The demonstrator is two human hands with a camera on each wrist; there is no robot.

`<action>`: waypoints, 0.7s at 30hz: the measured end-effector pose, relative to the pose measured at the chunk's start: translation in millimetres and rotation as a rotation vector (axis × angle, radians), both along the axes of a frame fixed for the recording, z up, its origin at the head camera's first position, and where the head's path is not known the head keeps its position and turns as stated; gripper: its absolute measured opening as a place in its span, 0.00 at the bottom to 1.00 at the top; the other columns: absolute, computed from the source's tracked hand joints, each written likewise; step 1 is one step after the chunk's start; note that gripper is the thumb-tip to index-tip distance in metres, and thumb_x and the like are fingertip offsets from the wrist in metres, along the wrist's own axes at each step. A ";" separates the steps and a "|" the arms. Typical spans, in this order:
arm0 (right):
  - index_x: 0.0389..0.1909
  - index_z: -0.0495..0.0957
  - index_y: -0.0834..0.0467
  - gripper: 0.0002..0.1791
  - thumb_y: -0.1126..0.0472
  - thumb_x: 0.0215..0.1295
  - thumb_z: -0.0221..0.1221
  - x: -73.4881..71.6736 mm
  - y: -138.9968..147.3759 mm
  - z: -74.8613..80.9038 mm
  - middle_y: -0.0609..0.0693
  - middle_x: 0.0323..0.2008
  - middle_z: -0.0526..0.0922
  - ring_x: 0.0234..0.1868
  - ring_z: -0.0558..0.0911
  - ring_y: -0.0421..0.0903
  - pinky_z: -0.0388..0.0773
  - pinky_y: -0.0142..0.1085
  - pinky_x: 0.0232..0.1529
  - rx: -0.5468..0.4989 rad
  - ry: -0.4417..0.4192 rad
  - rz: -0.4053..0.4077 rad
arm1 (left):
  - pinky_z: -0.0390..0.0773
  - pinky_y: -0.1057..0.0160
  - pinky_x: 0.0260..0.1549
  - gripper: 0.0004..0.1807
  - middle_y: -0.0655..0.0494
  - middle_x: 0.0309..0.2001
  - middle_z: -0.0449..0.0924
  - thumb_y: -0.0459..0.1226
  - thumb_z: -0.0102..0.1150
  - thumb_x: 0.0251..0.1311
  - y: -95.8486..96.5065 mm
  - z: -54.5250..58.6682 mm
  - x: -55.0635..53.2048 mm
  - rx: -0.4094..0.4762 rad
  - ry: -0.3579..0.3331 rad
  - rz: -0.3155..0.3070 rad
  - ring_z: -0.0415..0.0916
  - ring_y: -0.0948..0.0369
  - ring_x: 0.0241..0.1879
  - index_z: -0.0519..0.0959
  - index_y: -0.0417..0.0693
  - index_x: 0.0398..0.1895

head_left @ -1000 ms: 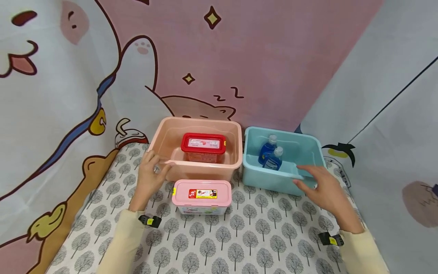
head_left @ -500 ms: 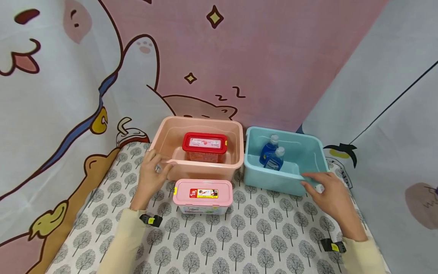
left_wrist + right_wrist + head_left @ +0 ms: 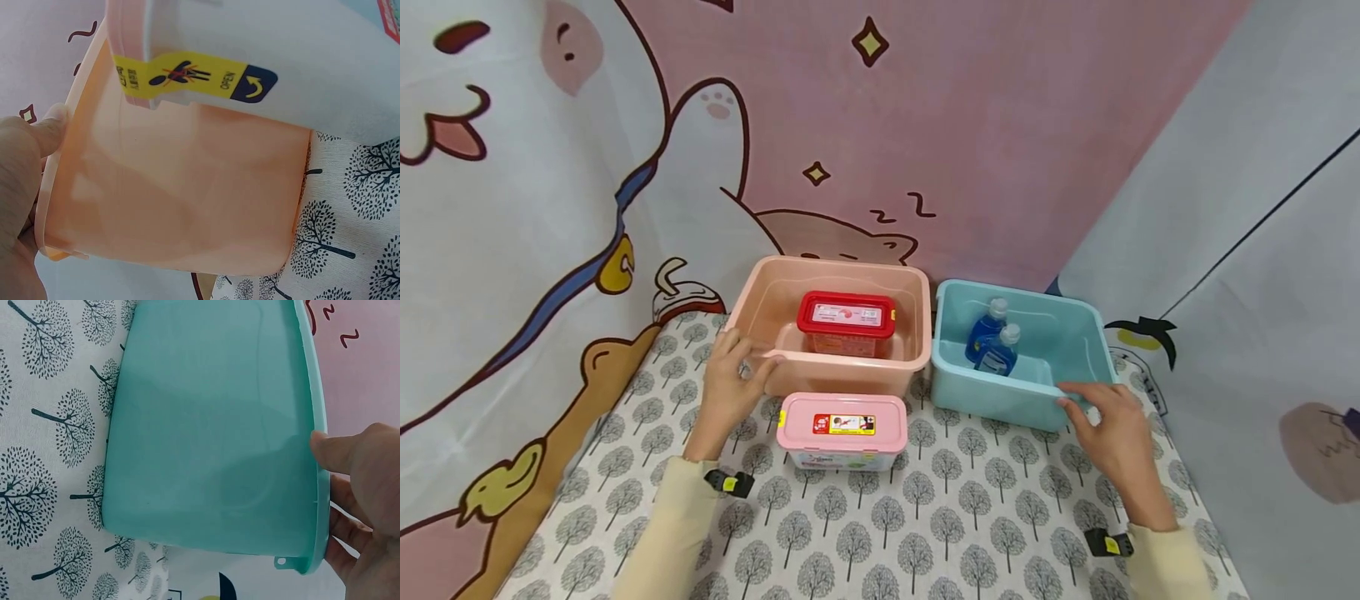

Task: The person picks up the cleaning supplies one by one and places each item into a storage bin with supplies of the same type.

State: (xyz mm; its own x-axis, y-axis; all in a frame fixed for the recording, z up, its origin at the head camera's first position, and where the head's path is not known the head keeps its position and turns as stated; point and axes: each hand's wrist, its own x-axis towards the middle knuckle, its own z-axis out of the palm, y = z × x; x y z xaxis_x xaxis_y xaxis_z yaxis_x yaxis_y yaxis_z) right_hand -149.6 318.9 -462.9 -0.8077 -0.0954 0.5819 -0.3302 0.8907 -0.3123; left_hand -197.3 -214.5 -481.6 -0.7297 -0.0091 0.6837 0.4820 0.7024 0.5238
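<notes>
Your left hand (image 3: 727,385) holds the pink tub (image 3: 760,321) at its front left corner: the thumb lies over the rim and the other fingers are curled against the outer wall, as the left wrist view also shows. Your right hand (image 3: 1115,435) holds the blue tub (image 3: 1078,333) at its front right corner, with the thumb on the rim and the fingers bent around the edge below it.

The two tubs stand side by side at the back of the tabletop (image 3: 925,533), almost touching each other, and both are close to the cartoon curtain (image 3: 925,125) behind them. Inside the pink tub a box with a red lid (image 3: 847,315) stands upright. Inside the blue tub two blue bottles (image 3: 991,342) with white caps lean together near the left wall.

Just in front of the pink tub, and touching or nearly touching its front wall, stands a box with a pink lid (image 3: 842,423). It sits between your two forearms, closer to your left hand, and it blocks the way straight toward you for the pink tub. In front of the blue tub there is only the tree-patterned cloth.
</notes>
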 end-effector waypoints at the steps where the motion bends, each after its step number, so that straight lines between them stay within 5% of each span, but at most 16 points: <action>1: 0.49 0.87 0.57 0.16 0.68 0.58 0.72 -0.1 -0.1 -0.4 0.59 0.43 0.89 0.42 0.77 0.56 0.66 0.46 0.29 -0.002 -0.002 -0.002 | 0.71 0.55 0.41 0.12 0.47 0.37 0.75 0.33 0.78 0.52 0.2 -0.1 -0.1 0.003 0.007 -0.002 0.69 0.49 0.45 0.83 0.39 0.36; 21: 0.48 0.87 0.58 0.15 0.68 0.60 0.71 0.7 -3.2 -4.0 0.60 0.42 0.89 0.44 0.77 0.56 0.66 0.47 0.31 -0.054 -0.001 -0.033 | 0.70 0.53 0.40 0.13 0.46 0.43 0.78 0.35 0.76 0.55 3.1 1.6 8.4 -0.076 0.035 0.007 0.70 0.48 0.47 0.83 0.39 0.40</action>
